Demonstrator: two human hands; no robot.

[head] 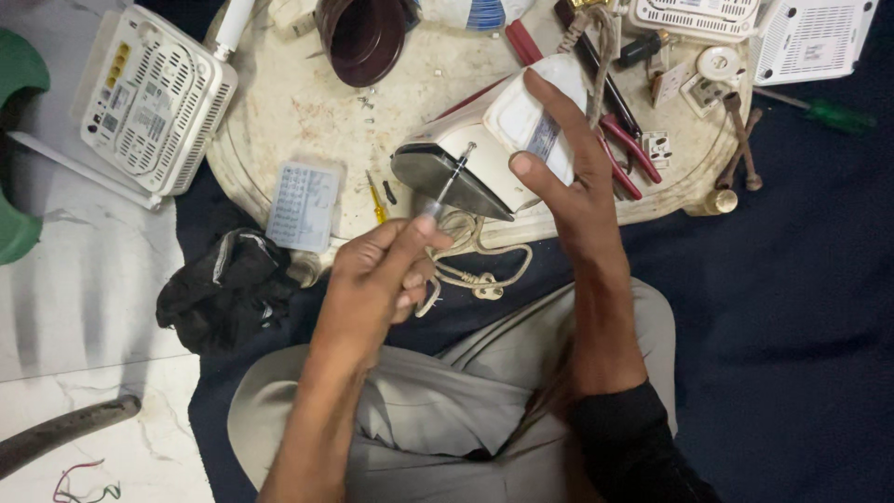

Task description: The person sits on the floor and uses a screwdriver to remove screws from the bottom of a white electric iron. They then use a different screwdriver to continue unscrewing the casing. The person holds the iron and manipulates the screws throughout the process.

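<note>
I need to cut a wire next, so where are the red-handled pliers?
In the head view, the red-handled pliers lie on the round tray, upper right, just beyond the right hand holding the iron.

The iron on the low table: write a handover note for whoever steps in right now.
Left hand: grips a screwdriver, tip against the back end of the iron.
Right hand: holds the iron tilted over the round table edge.
The iron's cord hangs to the lap. Loose screws lie by the brown bowl; red pliers lie beside the iron.
Done: cannot tell how many screws are out.
Left: iron body not yet opened.
</note>
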